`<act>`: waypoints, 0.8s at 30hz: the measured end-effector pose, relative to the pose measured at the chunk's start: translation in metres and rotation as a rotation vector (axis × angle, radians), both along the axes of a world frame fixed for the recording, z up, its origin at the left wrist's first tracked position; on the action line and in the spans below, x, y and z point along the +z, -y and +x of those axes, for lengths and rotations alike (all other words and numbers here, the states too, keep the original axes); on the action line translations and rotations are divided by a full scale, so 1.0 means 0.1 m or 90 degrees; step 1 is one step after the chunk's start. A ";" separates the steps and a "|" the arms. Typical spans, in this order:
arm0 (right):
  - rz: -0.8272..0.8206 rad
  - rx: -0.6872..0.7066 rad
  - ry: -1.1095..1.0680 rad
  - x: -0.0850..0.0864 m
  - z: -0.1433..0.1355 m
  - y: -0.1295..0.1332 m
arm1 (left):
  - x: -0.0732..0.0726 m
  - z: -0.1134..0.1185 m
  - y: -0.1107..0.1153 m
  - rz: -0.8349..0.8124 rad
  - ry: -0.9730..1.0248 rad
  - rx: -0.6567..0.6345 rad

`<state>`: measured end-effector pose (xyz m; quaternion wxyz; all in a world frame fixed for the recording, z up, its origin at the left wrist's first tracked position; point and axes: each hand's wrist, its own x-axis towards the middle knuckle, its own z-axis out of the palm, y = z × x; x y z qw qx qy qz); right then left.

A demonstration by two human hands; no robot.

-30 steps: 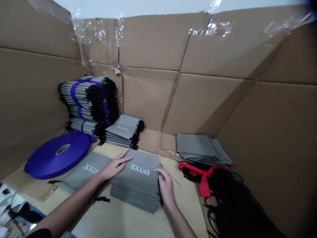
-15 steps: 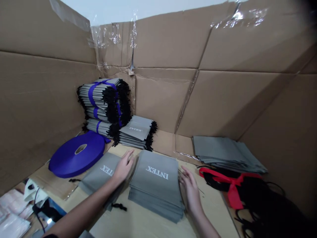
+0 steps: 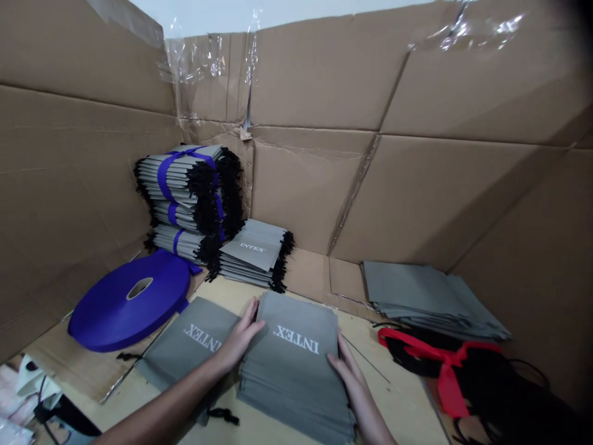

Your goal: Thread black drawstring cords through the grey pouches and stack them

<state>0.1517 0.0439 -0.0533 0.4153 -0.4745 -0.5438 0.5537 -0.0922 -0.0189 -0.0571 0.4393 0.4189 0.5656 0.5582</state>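
A stack of grey fabric bags [image 3: 291,377] printed "INTEX" lies in front of me, its lettering upside down to me. My left hand [image 3: 243,337] presses the stack's left edge, fingers together along the side and thumb at the top sheet. On the opposite edge, my right hand [image 3: 349,368] grips with its thumb on top and fingers down the side. Left of the stack, partly under my left forearm, rests another grey INTEX bag [image 3: 185,343] with black cord ends [image 3: 223,415].
Bundles of grey bags tied with purple ribbon [image 3: 180,173] rise at the back left. Near them sit a purple ribbon roll [image 3: 106,309] and a loose bag pile [image 3: 254,247]. Right are flat grey pieces [image 3: 417,287] and black cords with red ribbon [image 3: 447,358]. Cardboard walls [image 3: 301,80] enclose the table.
Both hands have closed in on the stack from its two sides and now touch it. The right hand moved from beside the edge onto it. The view has shifted slightly.
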 end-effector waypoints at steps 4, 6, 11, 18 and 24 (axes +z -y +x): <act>0.018 0.023 0.020 -0.02 0.05 -0.04 | 0.00 0.06 0.05 0.022 -0.074 -0.065; 0.013 0.033 0.011 -0.03 0.08 -0.06 | 0.03 0.08 0.10 0.036 -0.071 -0.092; 0.020 0.045 0.008 -0.08 0.13 -0.13 | 0.10 0.09 0.18 0.067 -0.089 -0.120; 0.017 0.029 0.043 -0.15 0.14 -0.21 | 0.04 0.06 0.08 0.058 0.041 -0.088; -0.016 0.003 0.070 -0.23 0.18 -0.28 | 0.01 -0.03 -0.03 -0.010 0.236 0.044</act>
